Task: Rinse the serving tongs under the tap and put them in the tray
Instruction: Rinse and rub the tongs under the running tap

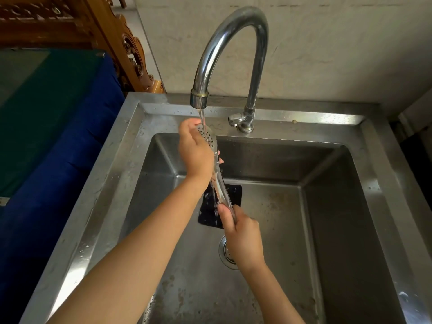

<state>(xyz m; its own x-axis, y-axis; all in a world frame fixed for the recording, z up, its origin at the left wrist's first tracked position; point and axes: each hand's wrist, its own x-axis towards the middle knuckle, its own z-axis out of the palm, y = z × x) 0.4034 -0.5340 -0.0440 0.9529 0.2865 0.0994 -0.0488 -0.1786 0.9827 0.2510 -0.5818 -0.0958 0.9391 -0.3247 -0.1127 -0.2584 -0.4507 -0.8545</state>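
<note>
Both hands grip tongs [211,141] under tap [230,43]; sink [327,206] holds black pad [233,190]

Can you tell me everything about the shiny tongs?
The shiny silver metal serving tongs are long and thin, with a flat end full of little holes pointing up under the running curved steel tap. The left hand holds the holey end, the right hand grips the bottom, above the steel sink.
</note>
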